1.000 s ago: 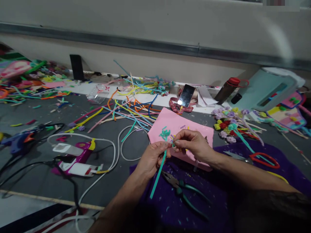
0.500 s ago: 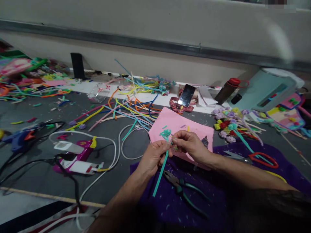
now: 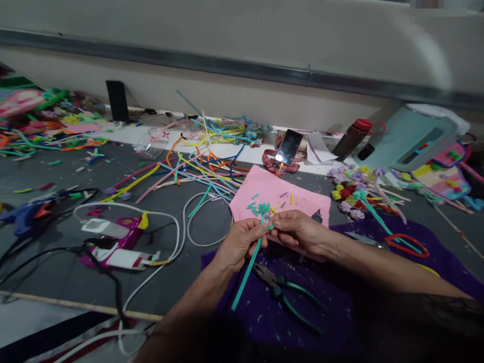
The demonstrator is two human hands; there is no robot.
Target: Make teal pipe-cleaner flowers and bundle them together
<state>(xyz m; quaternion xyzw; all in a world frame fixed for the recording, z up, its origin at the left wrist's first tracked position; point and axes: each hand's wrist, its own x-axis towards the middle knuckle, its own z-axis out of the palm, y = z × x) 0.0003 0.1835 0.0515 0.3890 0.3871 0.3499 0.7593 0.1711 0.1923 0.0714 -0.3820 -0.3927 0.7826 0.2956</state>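
Observation:
My left hand (image 3: 244, 242) is closed on a teal pipe cleaner (image 3: 245, 283), whose straight end hangs down toward me. Above the fingers its upper part forms a curled teal flower head (image 3: 263, 207). My right hand (image 3: 297, 229) pinches a short teal end beside the stem, its fingertips close against the left ones. Both hands are over the front of a pink sheet (image 3: 254, 182) scattered with short cut bits. Below them, pliers (image 3: 278, 288) with dark green handles lie on a purple cloth (image 3: 333, 327).
Red-handled scissors (image 3: 410, 242) lie at right, near a bunch of fuzzy flowers (image 3: 350, 194). A purple-and-white device (image 3: 123, 244), looping cables and a blue glue gun (image 3: 26, 219) are at left. Loose pipe cleaners, a phone (image 3: 289, 147) and a bottle (image 3: 351, 140) are farther back.
My right hand has turned and lowered slightly, its fingers now pinching a short teal end against the stem. The stem's lower end has swung a little to the left.

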